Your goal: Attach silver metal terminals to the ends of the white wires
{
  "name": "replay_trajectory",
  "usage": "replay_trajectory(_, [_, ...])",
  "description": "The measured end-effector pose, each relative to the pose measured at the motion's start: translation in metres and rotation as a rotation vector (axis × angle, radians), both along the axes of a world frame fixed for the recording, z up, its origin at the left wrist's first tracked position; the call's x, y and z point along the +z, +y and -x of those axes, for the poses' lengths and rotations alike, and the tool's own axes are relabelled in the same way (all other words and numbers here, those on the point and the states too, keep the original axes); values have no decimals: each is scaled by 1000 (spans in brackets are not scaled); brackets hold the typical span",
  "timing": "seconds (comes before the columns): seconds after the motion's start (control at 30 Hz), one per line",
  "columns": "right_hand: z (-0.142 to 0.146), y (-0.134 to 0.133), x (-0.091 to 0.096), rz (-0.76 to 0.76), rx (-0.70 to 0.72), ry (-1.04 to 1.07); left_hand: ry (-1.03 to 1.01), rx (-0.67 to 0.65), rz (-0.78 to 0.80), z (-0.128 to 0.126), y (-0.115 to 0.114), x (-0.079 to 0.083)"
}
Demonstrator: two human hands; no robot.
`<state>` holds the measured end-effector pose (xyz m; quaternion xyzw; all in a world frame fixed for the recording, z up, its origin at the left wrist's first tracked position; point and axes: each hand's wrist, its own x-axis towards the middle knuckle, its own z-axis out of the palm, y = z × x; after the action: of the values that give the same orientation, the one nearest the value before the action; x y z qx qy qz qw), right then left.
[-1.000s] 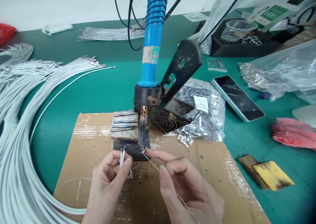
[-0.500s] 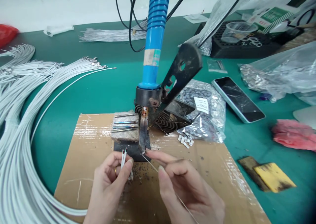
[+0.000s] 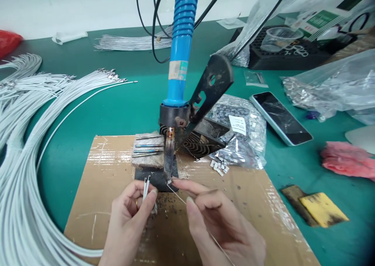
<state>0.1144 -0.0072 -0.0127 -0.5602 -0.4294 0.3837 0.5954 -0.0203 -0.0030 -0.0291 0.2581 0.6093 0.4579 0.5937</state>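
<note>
Straight beyond the right fingertips, a blue-handled soldering iron [image 3: 179, 55] hung nose-down in a dark metal bracket [image 3: 216, 76] and hid part of what lay behind it. Just past the left fingertips was a black pad [image 3: 143, 175], with a pale block [image 3: 146, 162] bearing slim metal rods [image 3: 148, 152] farther off. Small white pieces [image 3: 219, 166] lay beyond the right knuckles, beside a clear bag [image 3: 243, 145]; a phone [image 3: 283, 117] rested farther out to the right, and a yellow sponge [image 3: 324, 209] well to the right of the fingers. A thick bundle of white cables [image 3: 32, 180] curved round to the left of the left hand [image 3: 129, 215]. Cardboard [image 3: 88, 203] spread beneath both hands.

The white cable ends [image 3: 145, 188] stood up from the left fingers, long axis nearly upright, tips pointing away from the person. The thin wire [image 3: 177, 194] slanted from beside the iron's tip, down between the right fingers and on past the palm; whether it touched the iron could not be told.

The left thumb and forefinger pinched the cable ends. The right hand [image 3: 227, 223] gripped the wire at the thumb, its forefinger stretched forward to just beside the iron's tip.
</note>
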Motion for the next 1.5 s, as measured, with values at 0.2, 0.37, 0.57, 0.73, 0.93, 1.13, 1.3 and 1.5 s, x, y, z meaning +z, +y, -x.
replay_trajectory(0.2, [-2, 0, -1, 25, -20, 40, 13, -12, 2, -1, 0, -2])
replay_trajectory(0.37, [-1, -1, -3, 47, -34, 25, 14, -29, 0, 1, 0, -4])
replay_trajectory(0.57, [-16, -3, -15, 48, 6, -129, 24, -1, 0, 1, 0, -3])
replay_trajectory(0.73, [-37, -16, -36, 64, 93, -424, 55, 30, 15, 0, -2, 0])
replay_trajectory(0.93, [-75, -29, -37, 57, -11, -530, -4, 13, 58, 8, -7, -4])
replay_trajectory(1.13, [-172, -21, -25, 413, -588, -852, -61, 84, 45, 12, -7, -3])
replay_trajectory(1.3, [-228, -8, -24, 521, -588, -778, -58, 187, 50, 4, -5, 8])
replay_trajectory(1.5, [-210, -12, -27, 365, -588, -355, -66, 187, 3, -1, -3, 17])
